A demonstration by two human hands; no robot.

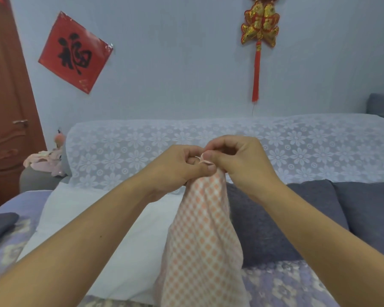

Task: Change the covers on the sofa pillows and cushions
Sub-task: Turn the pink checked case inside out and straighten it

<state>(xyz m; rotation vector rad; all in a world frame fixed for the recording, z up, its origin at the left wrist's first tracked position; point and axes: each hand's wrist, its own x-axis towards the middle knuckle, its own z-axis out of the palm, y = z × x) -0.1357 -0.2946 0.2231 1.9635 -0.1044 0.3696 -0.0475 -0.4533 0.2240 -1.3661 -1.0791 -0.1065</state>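
Both hands pinch the top edge of the orange-and-white checked fabric cover, left hand and right hand touching, apparently to find its opening. It hangs over the bare white pillow on the sofa.

A pale blue wall carries a red square paper with a black character, tilted, at upper left. A red and gold fish ornament with a long tassel hangs at upper right. A brown door with a metal handle stands along the left edge. A pink soft toy rests beside the door.
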